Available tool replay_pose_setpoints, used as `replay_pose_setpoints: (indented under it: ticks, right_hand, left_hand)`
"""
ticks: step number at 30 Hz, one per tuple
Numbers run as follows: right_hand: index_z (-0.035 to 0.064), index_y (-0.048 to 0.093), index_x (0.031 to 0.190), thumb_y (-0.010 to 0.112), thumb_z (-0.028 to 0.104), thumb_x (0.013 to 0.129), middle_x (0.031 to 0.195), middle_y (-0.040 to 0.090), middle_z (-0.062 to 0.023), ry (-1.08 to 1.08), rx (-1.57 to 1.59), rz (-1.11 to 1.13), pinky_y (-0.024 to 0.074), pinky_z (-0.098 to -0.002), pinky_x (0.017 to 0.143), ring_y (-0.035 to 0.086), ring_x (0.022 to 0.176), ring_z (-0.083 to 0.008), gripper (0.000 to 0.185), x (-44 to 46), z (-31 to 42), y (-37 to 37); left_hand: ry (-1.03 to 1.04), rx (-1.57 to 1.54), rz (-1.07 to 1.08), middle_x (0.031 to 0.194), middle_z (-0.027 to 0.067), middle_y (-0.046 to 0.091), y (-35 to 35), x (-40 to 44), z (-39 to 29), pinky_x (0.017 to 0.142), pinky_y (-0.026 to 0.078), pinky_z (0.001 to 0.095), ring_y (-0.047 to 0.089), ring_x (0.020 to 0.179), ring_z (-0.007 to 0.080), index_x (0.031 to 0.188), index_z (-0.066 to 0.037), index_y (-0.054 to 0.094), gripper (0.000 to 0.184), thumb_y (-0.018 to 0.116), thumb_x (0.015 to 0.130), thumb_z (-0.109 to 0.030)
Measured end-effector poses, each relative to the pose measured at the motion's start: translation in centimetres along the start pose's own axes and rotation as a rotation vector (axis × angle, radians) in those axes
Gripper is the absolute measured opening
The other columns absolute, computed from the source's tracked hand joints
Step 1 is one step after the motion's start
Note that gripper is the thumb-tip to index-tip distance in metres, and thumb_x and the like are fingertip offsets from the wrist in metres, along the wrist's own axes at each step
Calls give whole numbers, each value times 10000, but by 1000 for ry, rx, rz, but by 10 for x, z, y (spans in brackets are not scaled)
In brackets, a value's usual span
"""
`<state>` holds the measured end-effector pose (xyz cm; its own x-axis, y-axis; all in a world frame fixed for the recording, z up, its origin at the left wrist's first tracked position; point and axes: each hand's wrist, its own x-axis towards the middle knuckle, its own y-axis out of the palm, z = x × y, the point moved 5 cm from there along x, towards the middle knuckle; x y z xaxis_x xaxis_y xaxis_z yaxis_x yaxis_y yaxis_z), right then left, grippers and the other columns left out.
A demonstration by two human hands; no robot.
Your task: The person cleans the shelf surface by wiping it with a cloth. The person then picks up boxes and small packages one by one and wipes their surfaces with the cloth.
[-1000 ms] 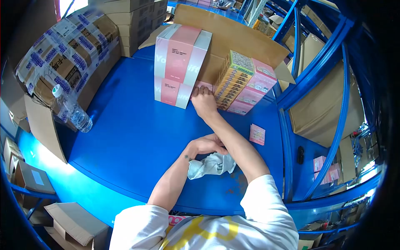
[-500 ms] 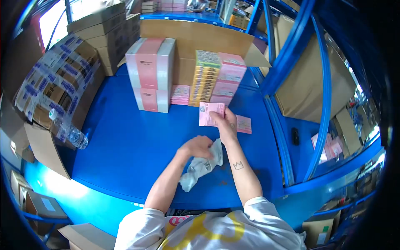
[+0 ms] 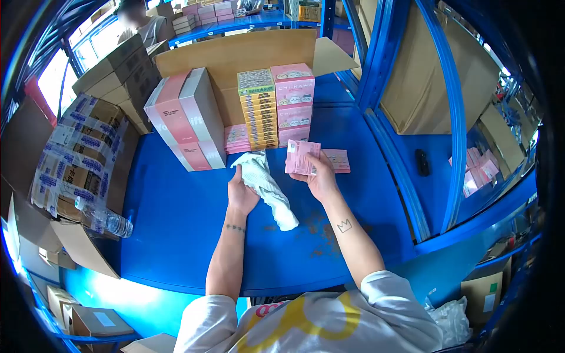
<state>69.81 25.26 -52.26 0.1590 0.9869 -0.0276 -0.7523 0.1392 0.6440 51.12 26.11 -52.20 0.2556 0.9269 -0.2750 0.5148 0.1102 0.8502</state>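
My left hand (image 3: 242,193) is closed on a crumpled white cloth (image 3: 269,191), which hangs from the grip toward the lower right. My right hand (image 3: 322,177) pinches a flat pink box (image 3: 299,154) with printing on its face, thumb across the front. Just behind that hand, another flat pink box (image 3: 338,160) lies on the blue table (image 3: 176,235). Beyond the hands stand a stack of yellow boxes (image 3: 259,115), a stack of larger pink boxes (image 3: 294,100) and a low pile of pink packs (image 3: 236,140).
Tall white boxes with pink bands (image 3: 188,117) stand at the back left, before an upright cardboard flap (image 3: 235,53). A taped carton (image 3: 79,159) and a plastic bottle (image 3: 109,222) are at left. Blue shelf posts (image 3: 376,76) rise on the right. A person (image 3: 141,26) is at the back.
My left hand has picked up the cloth and moved it left and forward, off its earlier spot. The right hand still holds the pink box, now tilted. The view has shifted; a person has appeared.
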Motion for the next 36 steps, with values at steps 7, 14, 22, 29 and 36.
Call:
replay_pose_setpoints:
  ticks: [7, 14, 22, 29, 36]
  right_hand:
    - [55, 540, 1168, 528, 118, 953, 1035, 643, -133, 60, 29, 101, 605, -306, 606, 685, 828, -227, 224, 9, -28, -11]
    - [60, 531, 1237, 516, 120, 960, 1061, 647, -122, -169, -213, 58, 593, -300, 665, 666, 864, -200, 284, -3, -11, 1]
    - [52, 449, 1372, 485, 89, 968, 1334, 528, -142, -233, -697, 329, 540, -304, 860, 594, 1105, -249, 408, -22, -42, 30]
    - [56, 418, 1406, 472, 109, 968, 1393, 462, -186, -713, -986, 394, 446, -418, 1001, 504, 1229, -324, 445, -37, -59, 49]
    - [15, 358, 1437, 403, 200, 992, 1482, 342, -224, -791, -1417, 497, 216, -591, 1116, 295, 1390, -396, 484, -49, -87, 56]
  left_hand:
    - [211, 767, 489, 1003, 111, 679, -78, 65, 6, 716, 541, 286, 669, 843, 191, 1109, -58, 590, 228, 487, 991, -223]
    - [237, 360, 364, 999, 98, 672, -49, 34, -1, 701, 541, 277, 663, 812, 183, 1113, -52, 603, 227, 544, 962, -211]
    - [153, 247, -20, 974, 88, 669, -103, 57, 9, 679, 544, 280, 650, 806, 177, 1161, -53, 595, 297, 570, 946, -258]
    - [165, 200, 64, 1020, 101, 667, -43, 27, 22, 704, 550, 305, 657, 837, 207, 1218, -45, 562, 444, 447, 979, -402]
    - [62, -73, 469, 1127, 120, 639, -62, 45, 36, 799, 537, 340, 644, 941, 241, 1280, -48, 523, 549, 353, 1001, -489]
